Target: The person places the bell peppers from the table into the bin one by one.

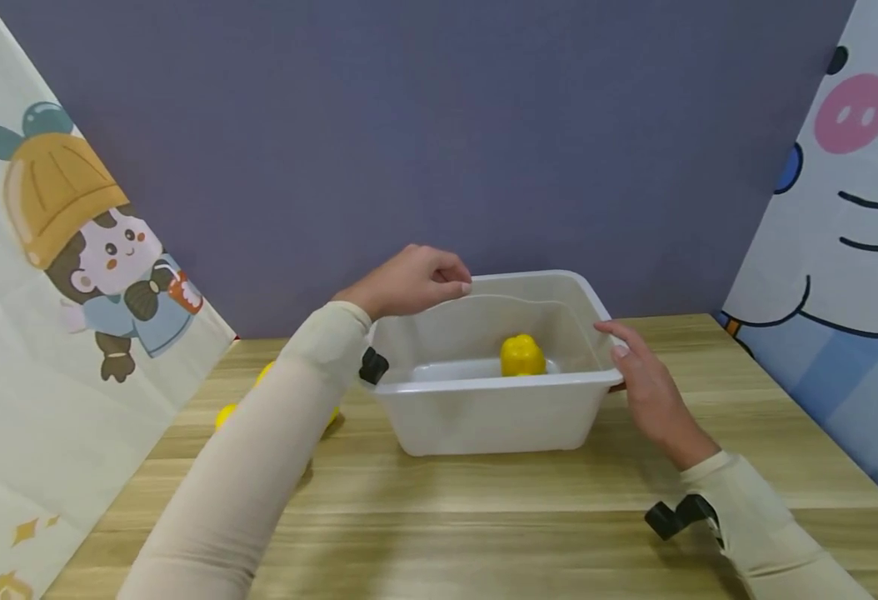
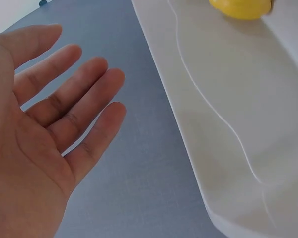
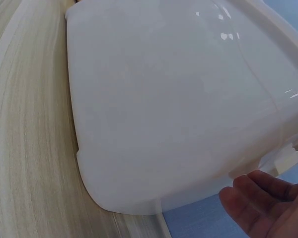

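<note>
Two hands: left (image 1: 416, 282) spread, empty, right (image 1: 652, 400) gripping tub (image 1: 491, 418); sleeve (image 1: 259, 467) partly hides yellow objects (image 1: 226, 414).

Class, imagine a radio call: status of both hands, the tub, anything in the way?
Left hand empty, not touching tub. Right hand grips its right end. Yellow pepper inside. Left sleeve partly hides yellow items on table.

Long cream sleeves (image 1: 247, 467) with snug cuffs (image 1: 329, 340); a black blocky fitting (image 1: 374, 367) at each, possibly plastic.

Smooth, glossy plastic tub (image 1: 484, 418), shiny pepper (image 1: 523, 357), wood-grained tabletop (image 1: 484, 521), matt backdrop (image 1: 439, 125), cloth sleeve (image 1: 259, 442)
</note>
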Available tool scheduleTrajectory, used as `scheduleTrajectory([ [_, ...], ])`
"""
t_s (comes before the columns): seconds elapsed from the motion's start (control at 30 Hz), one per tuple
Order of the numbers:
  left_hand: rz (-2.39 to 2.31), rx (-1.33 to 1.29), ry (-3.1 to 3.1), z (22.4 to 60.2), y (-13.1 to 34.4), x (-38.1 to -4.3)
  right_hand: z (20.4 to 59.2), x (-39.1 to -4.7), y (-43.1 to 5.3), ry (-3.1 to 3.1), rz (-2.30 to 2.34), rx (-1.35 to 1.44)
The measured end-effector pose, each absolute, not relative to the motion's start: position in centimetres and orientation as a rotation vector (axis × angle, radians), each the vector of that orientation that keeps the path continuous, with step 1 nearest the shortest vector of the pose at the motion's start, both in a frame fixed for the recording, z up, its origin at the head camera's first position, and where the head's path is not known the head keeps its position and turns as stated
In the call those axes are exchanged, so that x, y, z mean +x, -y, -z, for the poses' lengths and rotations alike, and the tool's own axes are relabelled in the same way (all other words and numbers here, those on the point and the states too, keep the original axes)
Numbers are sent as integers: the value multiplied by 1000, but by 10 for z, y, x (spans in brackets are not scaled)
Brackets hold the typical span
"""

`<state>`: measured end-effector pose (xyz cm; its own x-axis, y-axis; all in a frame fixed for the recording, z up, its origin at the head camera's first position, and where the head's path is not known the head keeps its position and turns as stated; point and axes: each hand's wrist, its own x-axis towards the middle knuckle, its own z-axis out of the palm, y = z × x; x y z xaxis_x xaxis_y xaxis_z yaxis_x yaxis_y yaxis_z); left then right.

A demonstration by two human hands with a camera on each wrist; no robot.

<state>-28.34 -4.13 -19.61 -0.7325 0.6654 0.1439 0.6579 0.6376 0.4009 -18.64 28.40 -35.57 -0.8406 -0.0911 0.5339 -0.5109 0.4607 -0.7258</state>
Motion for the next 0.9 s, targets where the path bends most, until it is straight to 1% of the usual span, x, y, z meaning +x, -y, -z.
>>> scheduleTrajectory([
  [0.4, -774, 1089, -2838, 197, 78, -273, 351, -178, -278, 2284, -1368, 493],
  [0.5, -840, 1068, -2852, 198, 91, -273, 347, -180, -277, 2289, -1376, 497],
  [0.9, -1179, 1064, -2981, 210, 116, -277, 339, -196, -286, 2284, -1374, 536],
])
